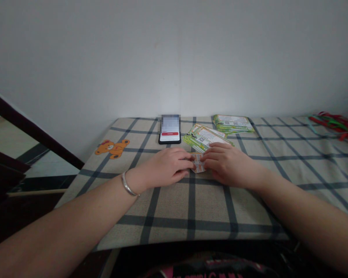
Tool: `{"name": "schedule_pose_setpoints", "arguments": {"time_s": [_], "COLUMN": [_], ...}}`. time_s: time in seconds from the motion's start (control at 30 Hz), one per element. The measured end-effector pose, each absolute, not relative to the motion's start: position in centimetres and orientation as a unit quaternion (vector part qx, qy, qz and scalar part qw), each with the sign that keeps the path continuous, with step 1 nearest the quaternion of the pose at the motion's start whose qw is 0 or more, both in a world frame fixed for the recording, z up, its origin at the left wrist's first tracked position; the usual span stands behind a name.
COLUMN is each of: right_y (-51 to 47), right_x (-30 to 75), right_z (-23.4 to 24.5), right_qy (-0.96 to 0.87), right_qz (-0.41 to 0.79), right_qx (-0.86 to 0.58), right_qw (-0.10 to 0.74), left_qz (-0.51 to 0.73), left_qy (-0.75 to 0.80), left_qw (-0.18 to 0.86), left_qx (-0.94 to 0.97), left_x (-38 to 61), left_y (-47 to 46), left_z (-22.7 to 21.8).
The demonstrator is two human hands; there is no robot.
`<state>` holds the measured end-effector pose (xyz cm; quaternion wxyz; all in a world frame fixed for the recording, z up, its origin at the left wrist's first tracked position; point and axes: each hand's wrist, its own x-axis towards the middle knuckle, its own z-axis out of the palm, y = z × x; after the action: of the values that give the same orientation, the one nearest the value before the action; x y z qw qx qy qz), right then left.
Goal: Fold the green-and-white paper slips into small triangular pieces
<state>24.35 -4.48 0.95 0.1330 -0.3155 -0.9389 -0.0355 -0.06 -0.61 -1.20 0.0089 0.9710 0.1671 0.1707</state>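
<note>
A small folded piece of printed paper (198, 163), orange and green, lies on the checked tablecloth (191, 204) between my hands. My left hand (165, 168) grips its left side with the fingertips, and my right hand (226, 164) covers its right side, so part of it is hidden. Just beyond my right fingers is a loose pile of green-bordered printed leaflets (204, 138), and its near edge nearly reaches my hand. A second, neater pile of leaflets (232, 123) lies farther back by the wall.
A smartphone (169, 129) with a lit screen lies at the back of the table, left of the leaflets. A bundle of red and green ribbons (336, 124) lies at the far right. A silver bangle (128, 183) circles my left wrist. A white wall (174, 58) rises behind the table.
</note>
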Motion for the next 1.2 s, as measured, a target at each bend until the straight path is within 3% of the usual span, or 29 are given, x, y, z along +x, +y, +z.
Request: {"name": "schedule_pose_setpoints", "arguments": {"time_s": [0.13,0.37,0.77,1.2], "right_y": [-4.2,-3.1,-3.2,-2.8], "right_x": [24.4,25.2,25.3,23.9], "right_z": [1.0,0.5,0.3,-0.5], "right_qy": [-0.949,-0.938,-0.924,-0.903], "right_qz": [-0.078,0.029,0.096,0.029], "right_qx": [-0.295,-0.310,-0.322,-0.390], "right_qw": [0.080,0.149,0.181,0.177], "left_qz": [0.171,0.169,0.169,0.141], "left_qy": [0.157,0.145,0.135,0.128], "left_qw": [0.021,0.032,0.051,0.055], "left_qx": [0.972,0.974,0.975,0.980], "left_x": [-0.2,-0.3,-0.1,-0.1], "left_y": [-0.6,-0.6,-1.0,-0.9], "left_z": [-0.9,-0.8,-0.6,-0.5]}}
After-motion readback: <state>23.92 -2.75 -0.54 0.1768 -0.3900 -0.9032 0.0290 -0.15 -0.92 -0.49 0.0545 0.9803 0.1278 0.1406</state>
